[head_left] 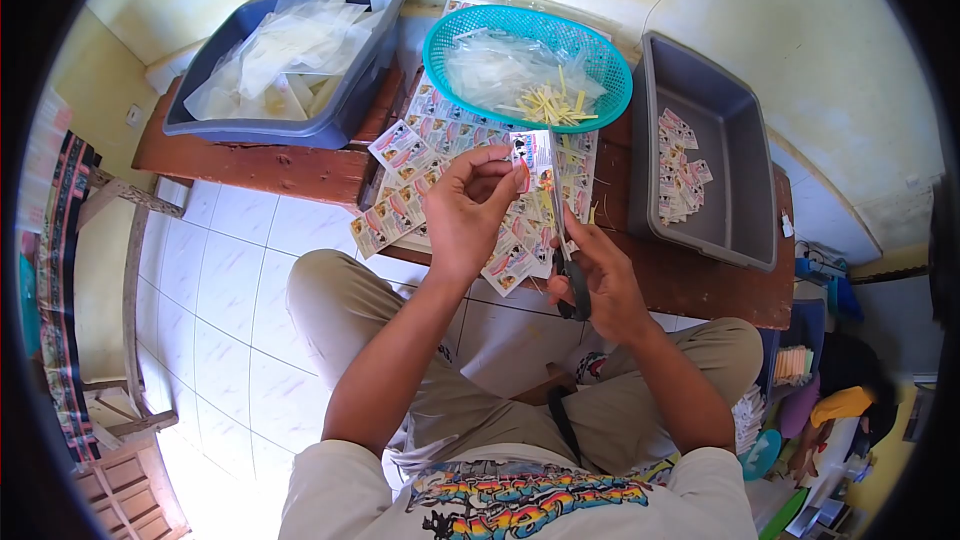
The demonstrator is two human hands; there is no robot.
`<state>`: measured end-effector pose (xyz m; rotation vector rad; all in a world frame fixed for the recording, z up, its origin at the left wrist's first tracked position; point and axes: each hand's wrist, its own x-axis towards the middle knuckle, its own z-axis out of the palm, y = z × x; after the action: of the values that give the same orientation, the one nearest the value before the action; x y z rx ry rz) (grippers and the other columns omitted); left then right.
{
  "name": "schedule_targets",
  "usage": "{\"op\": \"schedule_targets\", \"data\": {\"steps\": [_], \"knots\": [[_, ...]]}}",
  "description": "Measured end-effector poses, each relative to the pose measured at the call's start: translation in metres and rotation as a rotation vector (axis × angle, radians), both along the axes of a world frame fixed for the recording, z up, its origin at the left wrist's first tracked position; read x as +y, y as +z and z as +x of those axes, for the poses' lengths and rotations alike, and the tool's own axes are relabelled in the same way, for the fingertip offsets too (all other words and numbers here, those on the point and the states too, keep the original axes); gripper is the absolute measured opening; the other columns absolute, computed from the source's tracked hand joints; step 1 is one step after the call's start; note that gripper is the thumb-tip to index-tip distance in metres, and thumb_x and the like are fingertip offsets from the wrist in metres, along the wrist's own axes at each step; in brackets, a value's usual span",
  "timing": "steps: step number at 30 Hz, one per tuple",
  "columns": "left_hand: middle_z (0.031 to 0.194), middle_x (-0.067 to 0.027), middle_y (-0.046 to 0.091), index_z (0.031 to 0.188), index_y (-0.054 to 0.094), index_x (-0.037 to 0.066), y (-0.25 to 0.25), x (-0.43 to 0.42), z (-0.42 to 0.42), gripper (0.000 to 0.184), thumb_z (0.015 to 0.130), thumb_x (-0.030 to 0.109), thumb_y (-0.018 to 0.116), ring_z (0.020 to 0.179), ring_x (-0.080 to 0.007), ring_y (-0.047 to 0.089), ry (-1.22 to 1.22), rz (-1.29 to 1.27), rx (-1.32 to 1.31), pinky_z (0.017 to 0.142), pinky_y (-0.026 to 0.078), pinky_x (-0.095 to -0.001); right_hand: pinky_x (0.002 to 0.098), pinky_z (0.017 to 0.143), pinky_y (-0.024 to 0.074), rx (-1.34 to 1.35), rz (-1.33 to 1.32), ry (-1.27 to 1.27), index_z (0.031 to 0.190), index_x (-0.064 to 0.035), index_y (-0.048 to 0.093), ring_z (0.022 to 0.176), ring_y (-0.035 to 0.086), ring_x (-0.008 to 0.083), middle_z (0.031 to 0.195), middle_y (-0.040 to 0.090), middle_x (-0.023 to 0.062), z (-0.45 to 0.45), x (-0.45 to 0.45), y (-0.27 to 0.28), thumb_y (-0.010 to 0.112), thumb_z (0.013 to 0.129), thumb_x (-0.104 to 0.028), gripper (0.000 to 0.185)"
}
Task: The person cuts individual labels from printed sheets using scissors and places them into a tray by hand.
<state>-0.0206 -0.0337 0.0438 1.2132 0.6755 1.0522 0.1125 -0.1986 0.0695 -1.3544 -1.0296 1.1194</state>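
Between the thumb and fingers of my left hand (475, 200) is a small printed label (532, 153), held up above the table. My right hand (605, 280) grips a pair of black-handled scissors (573, 285), whose blades point up along the label's right edge. Whether the blades are parted is hard to make out. Below both hands lie printed label sheets (400, 205) and strips, some overhanging the table's front edge. Cut labels (680, 175) lie in the grey tub at the right.
A red-brown wooden table (260, 165) runs along the wall. On it stand a blue-grey tub (350, 125) of clear plastic bags, a teal basket (435, 65) with plastic bags and yellowish strips, and a grey tub (735, 160). Another person (840, 405) is at far right.
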Motion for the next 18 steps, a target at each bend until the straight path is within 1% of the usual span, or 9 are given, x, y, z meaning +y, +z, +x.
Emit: {"op": "schedule_targets", "data": {"steps": [8, 10, 12, 14, 18], "knots": [[0.103, -0.0123, 0.076, 0.123, 0.069, -0.004, 0.0009, -0.0008, 0.0007, 0.03, 0.095, 0.001, 0.078, 0.092, -0.0153, 0.076, 0.005, -0.005, 0.005, 0.081, 0.062, -0.028, 0.0299, 0.075, 0.0639, 0.035, 0.01, -0.016, 0.166, -0.0096, 0.034, 0.102, 0.067, 0.0158, 0.134, 0.052, 0.0115, -0.002, 0.0013, -0.0028, 0.081, 0.092, -0.003, 0.088], [0.107, -0.0134, 0.074, 0.127, 0.066, -0.004, 0.0046, -0.0009, -0.0006, 0.031, 0.097, -0.002, 0.074, 0.098, -0.0168, 0.074, -0.02, -0.004, 0.045, 0.089, 0.064, -0.0309, 0.03, 0.074, 0.0639, 0.024, 0.02, -0.016, 0.166, -0.0096, 0.034, 0.101, 0.067, 0.0156, 0.134, 0.052, 0.0116, -0.0019, 0.0016, -0.0045, 0.081, 0.092, -0.003, 0.088], [0.107, -0.0136, 0.074, 0.128, 0.066, -0.005, 0.0041, -0.0008, -0.0007, 0.031, 0.098, -0.002, 0.074, 0.098, -0.017, 0.074, -0.022, -0.004, 0.039, 0.089, 0.064, -0.0311, 0.0301, 0.073, 0.0638, 0.013, 0.03, -0.017, 0.167, -0.0097, 0.034, 0.099, 0.068, 0.0155, 0.133, 0.052, 0.0118, -0.0023, 0.0015, -0.0034, 0.081, 0.092, -0.002, 0.088], [0.107, -0.0137, 0.074, 0.128, 0.066, -0.005, 0.0031, -0.0003, -0.0006, 0.031, 0.098, -0.003, 0.074, 0.098, -0.0171, 0.074, -0.024, -0.003, 0.032, 0.089, 0.064, -0.0312, 0.03, 0.075, 0.0611, 0.005, -0.001, -0.006, 0.167, -0.0085, 0.032, 0.098, 0.063, 0.0148, 0.131, 0.05, 0.0096, -0.0033, 0.0016, 0.0013, 0.078, 0.094, -0.007, 0.086], [0.107, -0.0139, 0.074, 0.128, 0.065, -0.005, 0.0016, 0.0002, 0.0, 0.031, 0.098, -0.003, 0.073, 0.098, -0.0175, 0.074, -0.026, 0.001, 0.033, 0.089, 0.064, -0.0312, 0.03, 0.074, 0.0617, 0.0, -0.003, -0.003, 0.167, -0.008, 0.032, 0.099, 0.063, 0.0144, 0.131, 0.049, 0.0097, -0.0032, 0.0014, 0.0004, 0.078, 0.094, -0.006, 0.086]]}}
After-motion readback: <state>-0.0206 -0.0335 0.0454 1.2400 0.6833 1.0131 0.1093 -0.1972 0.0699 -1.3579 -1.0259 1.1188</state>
